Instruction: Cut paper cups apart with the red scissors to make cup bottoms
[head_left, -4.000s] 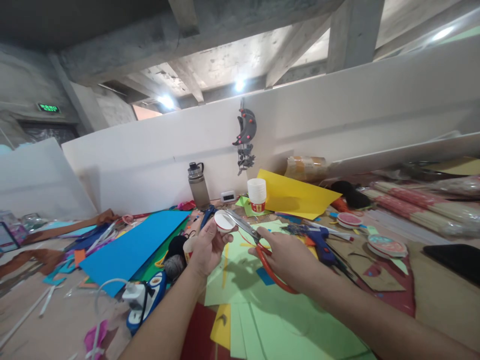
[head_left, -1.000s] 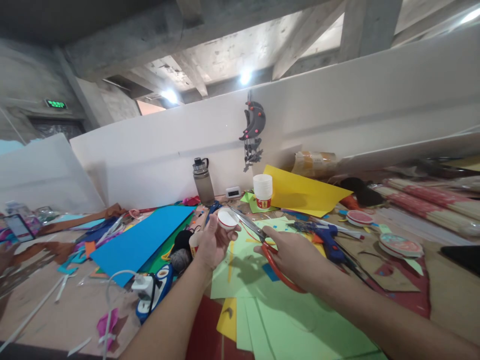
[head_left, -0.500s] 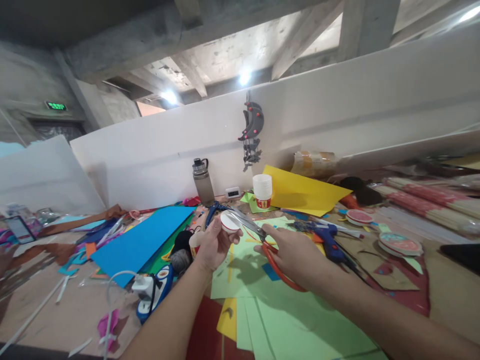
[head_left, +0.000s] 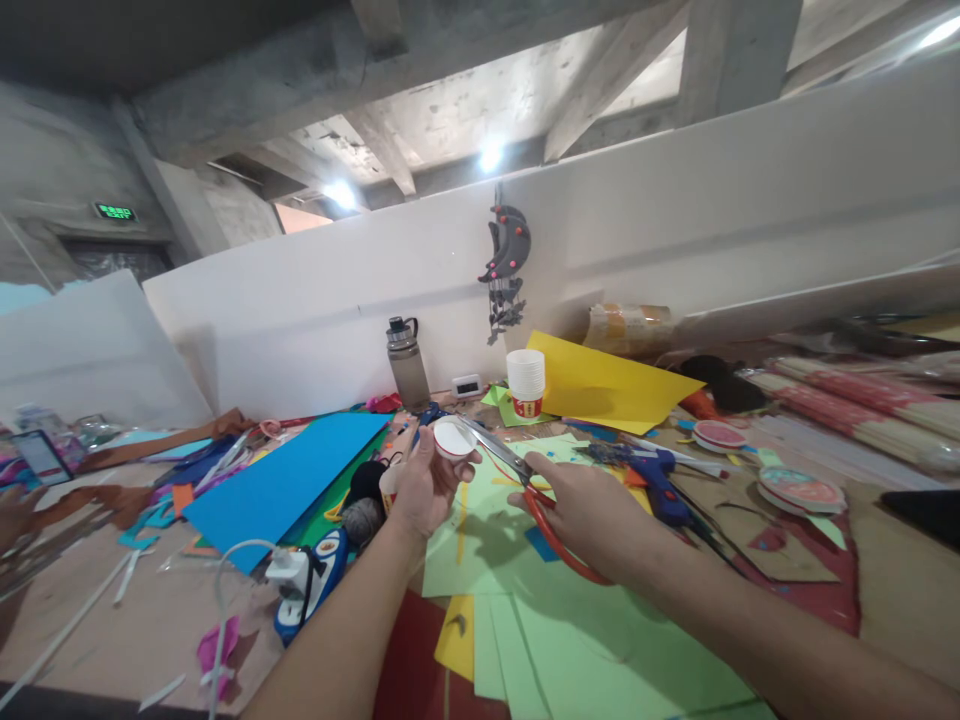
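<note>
In the middle of the head view, my left hand [head_left: 429,488] pinches a shallow, cut-down paper cup [head_left: 453,437], white inside with a red edge. My right hand [head_left: 592,505] is closed round the orange handles of the scissors [head_left: 504,452]. Their metal blades point up and left, the tips right at the cup's right rim. Whether the blades touch the paper I cannot tell. Both hands are above light green paper sheets [head_left: 540,620]. Close behind stands a stack of white paper cups [head_left: 525,373].
Left of my hands lie blue card [head_left: 292,470], grey and black yarn balls [head_left: 361,520] and a power strip [head_left: 315,590] with a cable. A bottle [head_left: 407,365] stands behind, near yellow card [head_left: 615,385]. To the right is a blue glue gun [head_left: 660,485]. Another person's hand [head_left: 10,515] shows far left.
My left hand has shifted slightly left and turned the cut cup, so its white inside faces up more. The scissors have hardly moved.
</note>
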